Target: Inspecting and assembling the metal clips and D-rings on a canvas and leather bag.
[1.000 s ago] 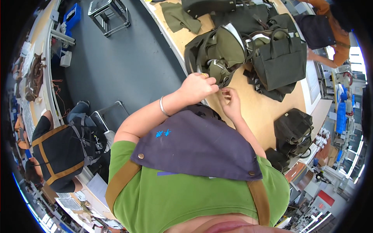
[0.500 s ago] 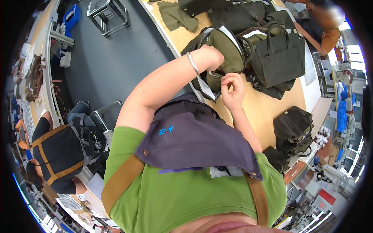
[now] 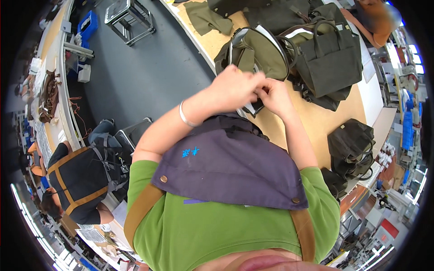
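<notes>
An olive-green bag (image 3: 270, 54) stands open on the table in front of me, its mouth turned toward me and pale lining edges showing. Across its near side, my left hand (image 3: 236, 89), with a silver bangle on the wrist, is curled closed and slightly blurred. Its fingertips meet those of my right hand (image 3: 276, 95) at the bag's near edge. The right hand's thumb and fingers are pinched together. Whatever lies between the fingers is too small or hidden to make out.
Finished-looking dark green handbags (image 3: 329, 63) crowd the table to the right and behind. More dark bags (image 3: 351, 141) sit at the near right. A loose green cloth piece (image 3: 207, 18) lies at the far left. A metal stool (image 3: 129, 20) stands on the floor; co-workers are on both sides.
My left hand has come out of the bag's opening and moved nearer to me, up against the right hand. The right hand stays pinched at the bag's near edge.
</notes>
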